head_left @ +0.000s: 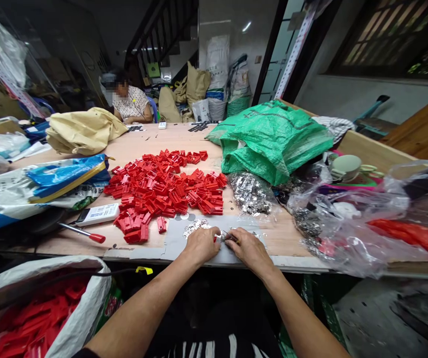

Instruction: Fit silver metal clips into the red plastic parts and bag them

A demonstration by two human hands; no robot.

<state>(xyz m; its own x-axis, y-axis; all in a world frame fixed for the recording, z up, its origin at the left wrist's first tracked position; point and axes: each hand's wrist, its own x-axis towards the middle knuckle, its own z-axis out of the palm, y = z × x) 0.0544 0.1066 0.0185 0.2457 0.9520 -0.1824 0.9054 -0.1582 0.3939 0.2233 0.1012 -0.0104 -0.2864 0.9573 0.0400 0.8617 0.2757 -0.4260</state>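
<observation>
My left hand (202, 244) is closed over the grey mat (174, 241) at the table's front edge. A bit of a red plastic part (215, 239) shows between its fingertips; the rest is covered. Close beside it, my right hand (247, 250) grips a thin pointed metal tool (230, 235), its tip directed at the left hand's fingers. Whether the tip touches the red part I cannot tell. A small heap of shiny metal pieces (195, 226) lies just beyond my left hand. Behind that spreads a large pile of red plastic parts (161, 186).
Right of the pile lie a clear bag of metal pieces (251, 193) and a green woven sack (273, 136). A lever with a red grip (97, 238) juts out at left. Below stands an open sack of red parts (100, 278). Another person (132, 102) sits across the table.
</observation>
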